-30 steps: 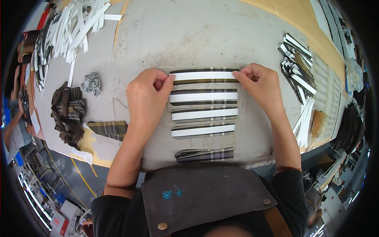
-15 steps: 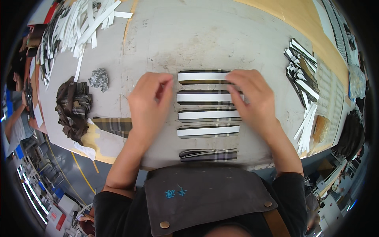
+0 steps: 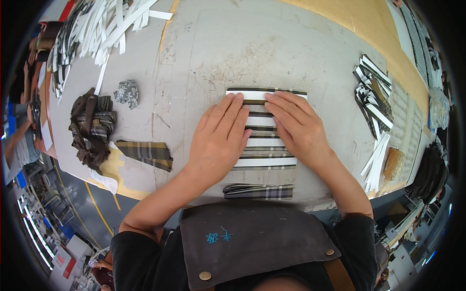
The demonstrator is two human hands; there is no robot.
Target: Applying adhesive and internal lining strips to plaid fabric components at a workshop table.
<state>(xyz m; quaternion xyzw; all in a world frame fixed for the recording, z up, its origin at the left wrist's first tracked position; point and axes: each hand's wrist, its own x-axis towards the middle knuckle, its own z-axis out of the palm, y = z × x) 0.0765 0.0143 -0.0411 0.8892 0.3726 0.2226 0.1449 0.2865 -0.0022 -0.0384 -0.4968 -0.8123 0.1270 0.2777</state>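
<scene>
Several white strips (image 3: 264, 162) lie in a row on plaid fabric pieces in the middle of the grey worktable (image 3: 208, 63). My left hand (image 3: 221, 138) lies flat, palm down, over the left half of the row. My right hand (image 3: 296, 126) lies flat over the right half, fingertips near the topmost strip (image 3: 252, 95). Both hands press on the strips with fingers spread a little, and they almost touch each other. A folded plaid strip (image 3: 258, 191) lies just below the row, near the table's front edge.
A plaid fabric piece (image 3: 145, 153) and a heap of dark plaid strips (image 3: 92, 127) lie to the left, with a grey crumpled wad (image 3: 127, 92). White strips are piled at the far left top (image 3: 97, 24). A stack of strips (image 3: 374, 99) sits at right. Another person (image 3: 19, 140) stands at far left.
Both hands have slid inward from the outer ends of the strips to the middle of the row, and now cover it flat.
</scene>
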